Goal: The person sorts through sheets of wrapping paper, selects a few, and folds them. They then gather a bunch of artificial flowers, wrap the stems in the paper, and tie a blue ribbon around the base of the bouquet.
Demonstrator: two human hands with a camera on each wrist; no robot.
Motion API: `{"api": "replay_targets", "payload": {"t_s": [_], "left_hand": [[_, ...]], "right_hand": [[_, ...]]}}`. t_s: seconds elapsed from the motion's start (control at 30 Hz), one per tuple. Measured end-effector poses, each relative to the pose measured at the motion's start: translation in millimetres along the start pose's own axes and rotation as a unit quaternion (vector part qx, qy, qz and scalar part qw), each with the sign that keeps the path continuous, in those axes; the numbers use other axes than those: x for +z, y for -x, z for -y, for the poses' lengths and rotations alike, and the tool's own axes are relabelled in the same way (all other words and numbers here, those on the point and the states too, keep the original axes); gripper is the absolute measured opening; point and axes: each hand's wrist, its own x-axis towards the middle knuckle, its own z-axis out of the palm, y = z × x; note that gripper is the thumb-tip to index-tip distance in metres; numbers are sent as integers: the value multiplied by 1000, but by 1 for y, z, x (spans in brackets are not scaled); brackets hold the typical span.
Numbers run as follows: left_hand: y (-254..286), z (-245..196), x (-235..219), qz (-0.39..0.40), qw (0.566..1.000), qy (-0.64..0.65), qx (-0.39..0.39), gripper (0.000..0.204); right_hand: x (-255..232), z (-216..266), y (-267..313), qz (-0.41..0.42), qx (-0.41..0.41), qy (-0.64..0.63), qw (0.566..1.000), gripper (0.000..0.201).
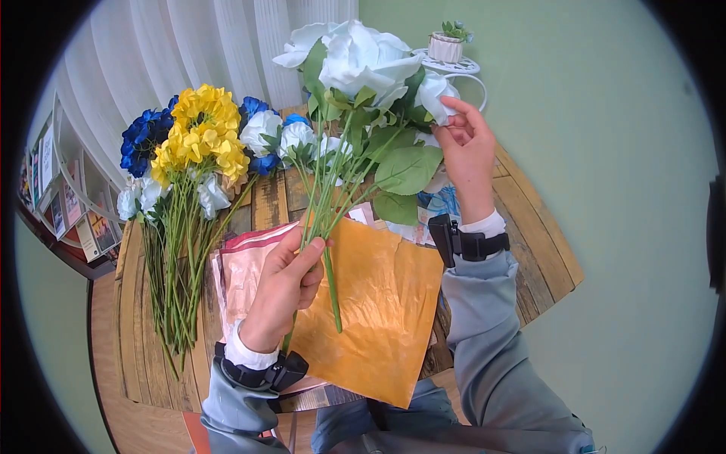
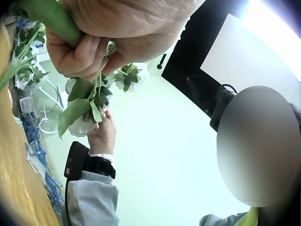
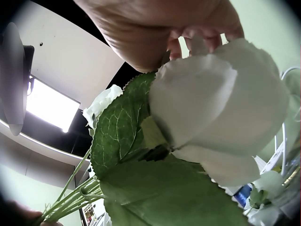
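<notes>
My left hand (image 1: 281, 286) grips a bunch of artificial white roses by its green stems (image 1: 321, 200), above an orange wrapping sheet (image 1: 378, 295). One thicker stem (image 1: 331, 291) slants down past the fingers. The largest white rose (image 1: 367, 64) is at the top of the bunch, with broad green leaves (image 1: 408, 170) below the blooms. At the bunch's right side, my right hand (image 1: 469, 163) pinches the petals of a smaller white rose (image 1: 435, 94). That bloom (image 3: 211, 99) fills much of the right wrist view and partly hides the fingers.
Yellow hydrangeas (image 1: 200, 132), blue flowers (image 1: 144, 140) and more white roses (image 1: 261, 132) lie left and behind on the wooden table (image 1: 541, 257). Pink wrapping sheets (image 1: 246, 265) lie under the orange one. A small potted plant (image 1: 446, 45) stands on a white stand behind.
</notes>
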Motion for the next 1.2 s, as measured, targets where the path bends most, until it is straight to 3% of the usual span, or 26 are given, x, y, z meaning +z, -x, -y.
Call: {"api": "replay_targets", "payload": {"t_s": [0.07, 0.1, 0.17, 0.2, 0.27, 0.3, 0.37, 0.4, 0.47, 0.7, 0.77, 0.9, 0.97, 1.2], "left_hand": [[0, 1, 0, -7, 1000, -9, 9, 16], [-1, 2, 0, -12, 1000, -19, 17, 16], [-2, 3, 1, -15, 999, -24, 30, 17], [-3, 4, 1, -16, 999, -30, 41, 17], [-4, 7, 3, -19, 998, -30, 45, 17], [-4, 8, 4, -22, 998, -31, 48, 18], [-4, 11, 4, -14, 998, -36, 53, 18], [-4, 13, 5, -5, 997, -40, 59, 18], [-3, 14, 8, -7, 997, -50, 64, 17], [-5, 23, 9, -6, 990, -99, 96, 16], [-5, 24, 8, -6, 991, -100, 90, 15], [-5, 26, 9, -13, 989, -113, 99, 15], [-6, 26, 9, -13, 988, -110, 105, 15], [-6, 21, 8, -22, 986, -114, 119, 14]], "right_hand": [[-3, -1, -3, -48, -100, 111, 988, 35], [-2, 3, -3, -46, -101, 110, 988, 35], [-2, 17, 0, -144, -187, 140, 962, 34], [0, 25, 2, -143, -187, 139, 962, 34], [6, 39, 9, -57, -158, 6, 986, 44], [10, 50, 14, -57, -158, 6, 986, 44], [19, 67, 25, 44, -88, -22, 995, 58], [22, 67, 25, 43, -89, -22, 995, 58], [25, 66, 26, 37, -175, 97, 979, 67], [25, 60, 27, 58, -115, 85, 988, 55], [28, 60, 28, 36, -81, -51, 995, 35], [28, 55, 26, 12, -125, -88, 988, 21], [24, 61, 28, -29, -55, -92, 994, 13], [17, 66, 25, -30, 2, -169, 985, 18]]}}
